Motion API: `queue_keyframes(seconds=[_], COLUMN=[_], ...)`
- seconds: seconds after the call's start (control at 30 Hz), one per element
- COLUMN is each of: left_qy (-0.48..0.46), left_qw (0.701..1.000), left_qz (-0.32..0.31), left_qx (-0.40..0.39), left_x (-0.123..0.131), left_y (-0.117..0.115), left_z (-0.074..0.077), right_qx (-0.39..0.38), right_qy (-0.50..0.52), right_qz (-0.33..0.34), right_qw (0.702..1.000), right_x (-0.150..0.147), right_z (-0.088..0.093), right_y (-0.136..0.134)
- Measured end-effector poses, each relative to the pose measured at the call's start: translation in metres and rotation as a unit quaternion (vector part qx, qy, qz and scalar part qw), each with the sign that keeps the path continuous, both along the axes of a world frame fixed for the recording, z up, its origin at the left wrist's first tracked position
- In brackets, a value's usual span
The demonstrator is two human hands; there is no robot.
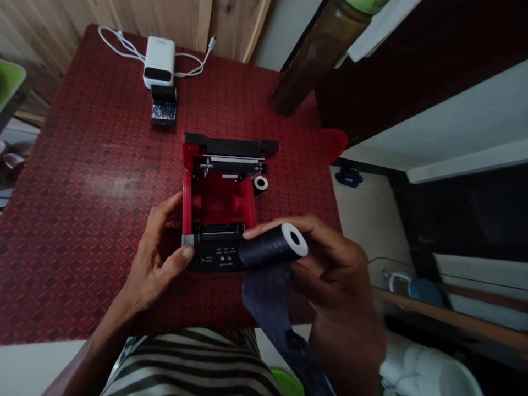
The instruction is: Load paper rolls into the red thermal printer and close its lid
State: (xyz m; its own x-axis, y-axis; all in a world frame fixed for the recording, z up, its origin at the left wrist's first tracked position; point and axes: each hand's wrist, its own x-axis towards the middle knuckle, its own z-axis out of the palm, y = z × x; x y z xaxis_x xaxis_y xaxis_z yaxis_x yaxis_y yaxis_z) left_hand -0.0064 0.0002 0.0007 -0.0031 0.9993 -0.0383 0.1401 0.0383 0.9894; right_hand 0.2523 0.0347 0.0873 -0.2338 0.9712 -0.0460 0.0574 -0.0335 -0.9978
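Seen from my own head, looking down: my two hands work at a red-bodied receipt printer [220, 203], which stands on the table [78, 220] with its lid swung open. The table's red laminate carries a fine diamond pattern.

My left hand [154, 258] grips the near left corner of the printer, fingers curled around the glossy red wall and thumb pressed on the black front panel. My right hand [332, 275] is closed narrowly around a dark paper roll [272, 246], held just above the printer's near edge. The roll is a smooth cylinder with a white core and a round central hole. A loose dark strip [268, 300] of the same sheet hangs down from it past my hand.

The step in hand is the holding of this roll over the open printer, and the roll is outside the compartment. The moulded red cradle [220, 201] inside shows bare, below a metal-and-black mechanism at the lid's hinge end. A small white spool [260, 183] lies against the printer's far right side. Farther off sit a white plastic charger [159, 61] with its white cable [124, 44] and a black box [164, 105].
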Motion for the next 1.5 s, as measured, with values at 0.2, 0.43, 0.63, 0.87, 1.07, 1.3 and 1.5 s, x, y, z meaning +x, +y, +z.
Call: queue_keyframes(seconds=[0.2,0.43,0.63,0.87,1.07,1.3,1.5], left_qy=[0.019,0.018,0.012,0.011,0.01,0.01,0.006], left_qw=[1.0,1.0,1.0,0.999,0.999,0.999,0.999], left_qz=[0.001,-0.009,-0.022,-0.026,-0.024,-0.019,-0.014], left_qx=[-0.006,-0.007,0.017,0.031,0.036,0.032,0.03], left_x=[0.001,0.001,0.0,0.001,0.001,0.002,0.002], left_y=[-0.002,-0.004,-0.005,-0.005,-0.006,-0.005,-0.006], left_z=[0.003,0.005,0.001,0.0,-0.003,-0.004,-0.004], right_qx=[-0.023,0.15,0.335,0.347,0.334,0.237,0.248], right_qy=[0.011,-0.26,-0.452,-0.538,-0.597,-0.635,-0.551], right_qz=[0.069,0.067,0.118,0.184,0.193,0.256,0.223], right_qw=[0.997,0.951,0.819,0.746,0.704,0.689,0.765], right_x=[0.003,-0.008,-0.037,-0.054,-0.067,-0.084,-0.066], right_z=[-0.01,0.001,-0.005,-0.007,-0.01,-0.019,-0.019], right_y=[0.008,0.025,0.044,0.049,0.056,0.083,0.075])
